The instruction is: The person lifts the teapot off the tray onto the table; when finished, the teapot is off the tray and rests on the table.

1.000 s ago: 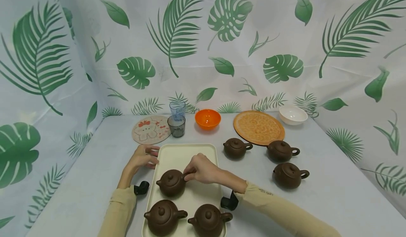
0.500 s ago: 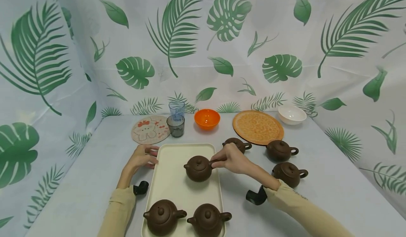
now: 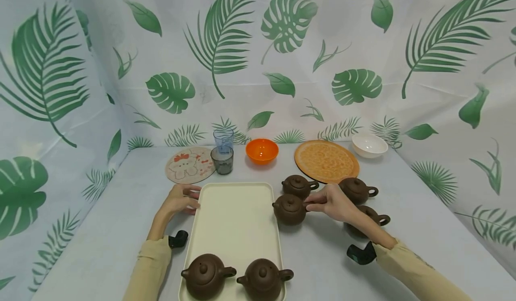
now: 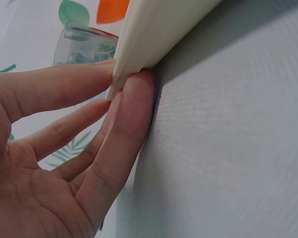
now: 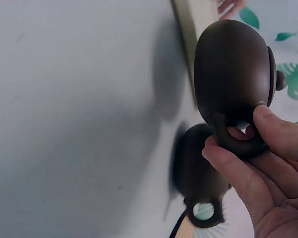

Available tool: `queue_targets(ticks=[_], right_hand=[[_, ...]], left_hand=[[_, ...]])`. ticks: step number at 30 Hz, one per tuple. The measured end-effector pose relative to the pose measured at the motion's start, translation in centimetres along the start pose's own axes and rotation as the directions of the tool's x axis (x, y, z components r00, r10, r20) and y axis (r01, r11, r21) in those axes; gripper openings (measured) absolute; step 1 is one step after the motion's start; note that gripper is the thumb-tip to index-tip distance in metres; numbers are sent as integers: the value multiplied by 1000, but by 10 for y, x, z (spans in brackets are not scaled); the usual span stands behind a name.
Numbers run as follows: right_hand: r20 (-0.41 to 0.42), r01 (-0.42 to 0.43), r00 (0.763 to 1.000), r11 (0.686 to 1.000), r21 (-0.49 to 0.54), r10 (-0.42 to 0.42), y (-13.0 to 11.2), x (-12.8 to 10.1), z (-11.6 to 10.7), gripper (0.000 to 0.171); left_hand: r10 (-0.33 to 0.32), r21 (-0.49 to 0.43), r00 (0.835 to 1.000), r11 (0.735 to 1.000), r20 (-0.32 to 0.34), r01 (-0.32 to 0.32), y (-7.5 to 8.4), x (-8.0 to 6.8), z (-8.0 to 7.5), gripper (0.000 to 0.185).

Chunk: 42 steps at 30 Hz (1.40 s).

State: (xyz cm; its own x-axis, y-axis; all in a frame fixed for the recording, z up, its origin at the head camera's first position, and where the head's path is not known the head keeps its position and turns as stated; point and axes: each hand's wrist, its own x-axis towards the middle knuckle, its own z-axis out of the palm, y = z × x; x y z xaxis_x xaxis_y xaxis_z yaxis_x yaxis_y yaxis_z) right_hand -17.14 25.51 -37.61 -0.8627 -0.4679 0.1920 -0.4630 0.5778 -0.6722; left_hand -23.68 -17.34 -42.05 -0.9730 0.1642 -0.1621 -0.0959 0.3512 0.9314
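My right hand (image 3: 335, 202) pinches the loop handle of a dark brown teapot (image 3: 289, 210) at the cream tray's right edge. In the right wrist view this teapot (image 5: 233, 69) hangs above the table, its shadow on the cloth. My left hand (image 3: 179, 199) holds the left rim of the cream tray (image 3: 235, 222); in the left wrist view its fingers (image 4: 131, 106) pinch the tray's edge (image 4: 139, 44) from both sides. Two more brown teapots, a left one (image 3: 204, 277) and a right one (image 3: 264, 279), sit on the tray's near end.
Right of the tray stand a brown teapot (image 3: 297, 185), another (image 3: 356, 190) and one partly behind my right arm (image 3: 379, 218). Along the back are a round mat (image 3: 187, 166), a grey glass (image 3: 223, 161), a blue glass (image 3: 223, 137), orange bowl (image 3: 262, 152), pizza-print mat (image 3: 326, 161) and white bowl (image 3: 369, 146).
My right hand has lifted the teapot from the middle of the tray and carried it rightward to the tray's right edge. The left hand has stayed at the left rim.
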Motion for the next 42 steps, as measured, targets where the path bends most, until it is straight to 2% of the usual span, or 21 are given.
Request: queue_targets(ticks=[16, 28, 35, 42], right_hand=[[16, -87, 996, 996, -13, 87, 22, -10, -4, 14], [45, -100, 994, 994, -39, 102, 24, -9, -6, 14], [51, -99, 994, 995, -32, 100, 25, -9, -6, 14], [24, -91, 996, 996, -22, 91, 22, -8, -6, 15]], left_hand=[[13, 2, 1000, 1000, 9, -13, -2, 1, 0, 59], [35, -12, 999, 999, 19, -35, -3, 0, -1, 57], [21, 0, 1000, 1000, 13, -21, -1, -1, 0, 58], [19, -10, 1000, 1000, 15, -19, -1, 0, 0, 58]])
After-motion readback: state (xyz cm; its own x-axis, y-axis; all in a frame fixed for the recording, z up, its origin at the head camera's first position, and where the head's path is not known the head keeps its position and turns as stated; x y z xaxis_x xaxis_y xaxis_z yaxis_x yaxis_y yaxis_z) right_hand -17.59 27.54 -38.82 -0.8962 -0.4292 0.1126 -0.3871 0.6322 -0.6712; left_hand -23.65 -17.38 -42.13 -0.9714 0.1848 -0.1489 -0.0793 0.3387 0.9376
